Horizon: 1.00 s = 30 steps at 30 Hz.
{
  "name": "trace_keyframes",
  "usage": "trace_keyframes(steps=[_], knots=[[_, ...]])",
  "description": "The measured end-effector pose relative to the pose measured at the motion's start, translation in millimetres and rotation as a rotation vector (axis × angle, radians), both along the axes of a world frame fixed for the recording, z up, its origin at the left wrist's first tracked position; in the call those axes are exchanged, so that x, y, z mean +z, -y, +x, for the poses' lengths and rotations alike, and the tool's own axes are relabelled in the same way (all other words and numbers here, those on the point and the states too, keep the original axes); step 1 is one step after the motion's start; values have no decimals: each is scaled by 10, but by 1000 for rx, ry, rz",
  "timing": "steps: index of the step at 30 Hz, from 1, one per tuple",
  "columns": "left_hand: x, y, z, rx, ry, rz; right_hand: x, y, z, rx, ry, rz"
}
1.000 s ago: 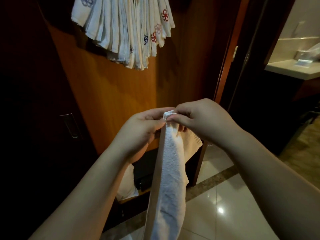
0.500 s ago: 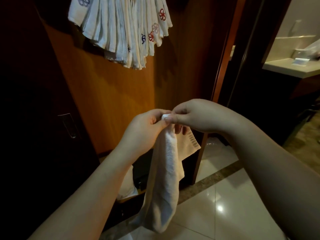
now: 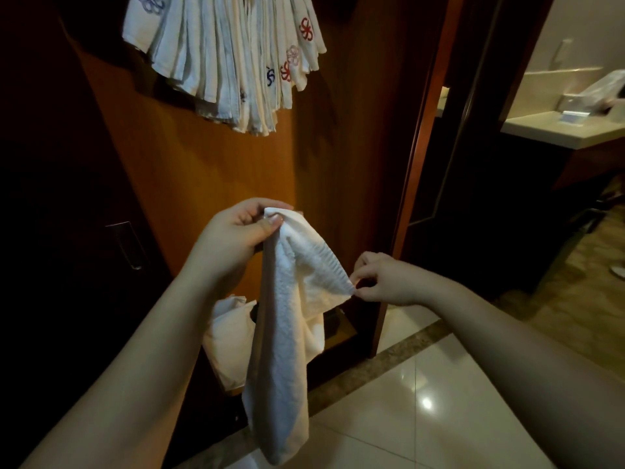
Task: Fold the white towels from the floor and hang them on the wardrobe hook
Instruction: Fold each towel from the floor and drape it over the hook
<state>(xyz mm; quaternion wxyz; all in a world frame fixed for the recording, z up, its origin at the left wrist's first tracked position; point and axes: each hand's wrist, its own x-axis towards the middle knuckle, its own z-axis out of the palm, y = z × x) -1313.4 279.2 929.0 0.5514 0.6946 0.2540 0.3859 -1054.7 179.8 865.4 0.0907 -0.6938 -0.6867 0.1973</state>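
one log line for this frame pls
step: unfolding | left hand: pinches white towel top corner | right hand: pinches side corner | hung towels: on wardrobe

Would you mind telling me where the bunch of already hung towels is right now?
In the head view, the hung towels fan out at top centre-left against the wardrobe's wooden panel, above the left hand.
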Motion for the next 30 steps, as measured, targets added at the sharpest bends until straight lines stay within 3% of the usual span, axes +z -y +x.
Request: trace_keyframes(steps=[5,9,12,14,19,22,26,30], knots=[[-58,-26,-122,32,1,-4,-116,106,-37,39,-145,-4],[-131,-135,-279,102,25,-24,85,178,61,-174,-133,350],[-188,-181,-345,111,45,-49,302,245,99,-245,-339,567],[-204,-173,-361,92,76,-65,380,290,62,-214,-450,510],[-230,-112,-332,35,84,-92,431,343,73,-159,-288,350],[-192,-80,-290,12,115,-97,428,393,95,-209,-338,434],[-110,-14,-202,-20,193,-94,341,459,2,-286,-634,533],[-127,59,-101,20,191,-57,285,464,-124,-432,-551,823]])
